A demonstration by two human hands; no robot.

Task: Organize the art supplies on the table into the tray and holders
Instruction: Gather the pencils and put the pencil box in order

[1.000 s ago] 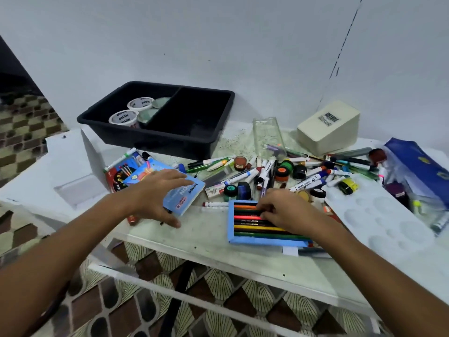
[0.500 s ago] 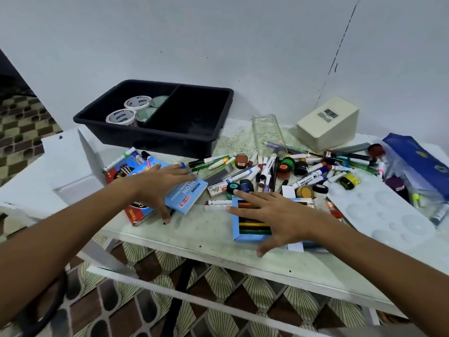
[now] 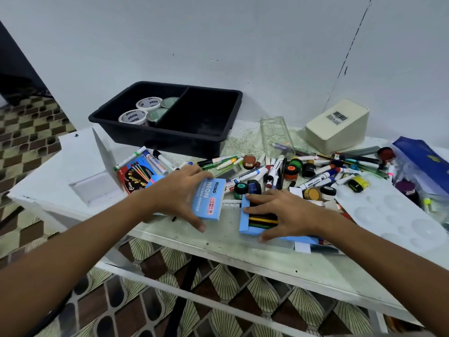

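Observation:
My left hand (image 3: 179, 195) grips a light blue "Neon" pencil box sleeve (image 3: 209, 200), lifted and tilted above the table's front part. My right hand (image 3: 279, 212) lies spread over the blue inner tray of coloured pencils (image 3: 252, 223), thumb at its near edge and fingers at its far end. A black two-compartment tray (image 3: 170, 117) stands at the back left with tape rolls (image 3: 133, 116) in its left half. A heap of markers and small paint pots (image 3: 291, 171) covers the table's middle.
A red pencil box (image 3: 134, 177) and markers lie left of my left hand. A clear holder (image 3: 277, 133) and a cream box (image 3: 337, 125) stand at the back. A white palette (image 3: 393, 215) and a blue pouch (image 3: 422, 159) lie on the right.
My left hand has lifted the blue sleeve off the table and swung it right, toward the pencil tray. My right hand shifted over the tray, covering more of it.

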